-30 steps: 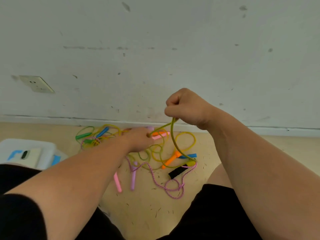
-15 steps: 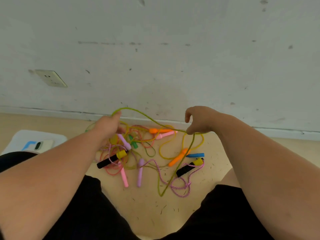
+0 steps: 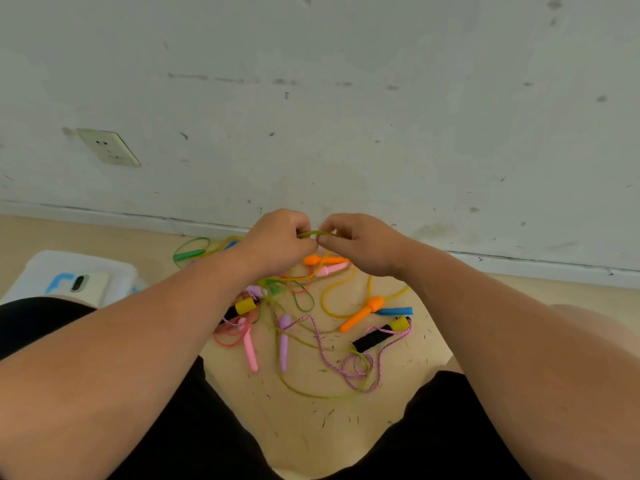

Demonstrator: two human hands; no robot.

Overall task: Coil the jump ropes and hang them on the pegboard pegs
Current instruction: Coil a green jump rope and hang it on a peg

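Both the left hand (image 3: 277, 245) and right hand (image 3: 362, 245) pinch the green rope (image 3: 313, 233). A short bit lies sideways between them; the rest drops to the floor (image 3: 311, 438).

Rope tangle (image 3: 284, 341) across floor (image 3: 311, 438), wall (image 3: 346, 116) just behind.

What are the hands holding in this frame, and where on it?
Both the left hand and the right hand pinch the olive-green jump rope along its cord, close together, not by a handle.
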